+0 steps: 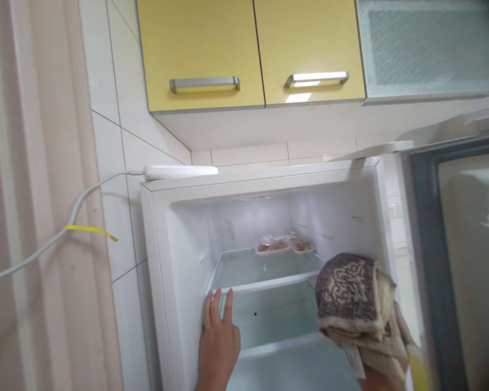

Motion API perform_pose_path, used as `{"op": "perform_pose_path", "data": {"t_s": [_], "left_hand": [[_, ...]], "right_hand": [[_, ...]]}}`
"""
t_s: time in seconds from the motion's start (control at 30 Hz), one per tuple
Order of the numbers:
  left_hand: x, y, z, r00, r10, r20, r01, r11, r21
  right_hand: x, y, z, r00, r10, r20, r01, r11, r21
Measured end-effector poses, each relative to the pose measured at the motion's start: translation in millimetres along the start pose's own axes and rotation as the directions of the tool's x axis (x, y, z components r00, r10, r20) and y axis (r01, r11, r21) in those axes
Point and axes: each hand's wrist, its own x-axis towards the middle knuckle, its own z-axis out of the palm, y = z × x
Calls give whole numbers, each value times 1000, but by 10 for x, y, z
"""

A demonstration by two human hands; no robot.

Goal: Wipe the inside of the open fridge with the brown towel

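Note:
An open refrigerator (264, 179) stands before me, its glass shelves showing. My left hand (219, 336) is at the front left of the upper shelf (264, 283), fingers stretched and fingertips at its white front edge. On the right, a folded brown and beige patterned cloth (352, 298) with a white label is in my right hand (381, 377). The cloth covers most of that hand's fingers and sits near the right inner wall. Two clear packs of brown food (273, 245) lie at the back of the upper shelf.
The fridge door (468, 260) swings out on the right. A white device (181, 172) with a cable (81, 201) rests on the fridge top at left. Yellow cabinets (204, 43) hang above. A pink curtain (44, 217) hangs at the left.

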Motion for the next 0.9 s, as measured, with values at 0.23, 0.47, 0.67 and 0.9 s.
{"op": "perform_pose_path", "data": {"t_s": [0.23,0.47,0.67,0.9], "left_hand": [[-19,-23,27,1000,2,-2,-2,1000,-1],[-15,-4,28,999,-31,31,31,999,-21],[7,45,-36,997,-45,61,50,996,-80],[-7,-4,-43,996,-48,76,59,987,-150]], "right_hand": [[508,105,521,930,-230,287,347,807,-477],[752,330,880,804,70,591,508,437,-742],[906,161,1042,681,154,716,569,505,-649],[475,-163,1701,500,124,857,651,599,-467]]}}
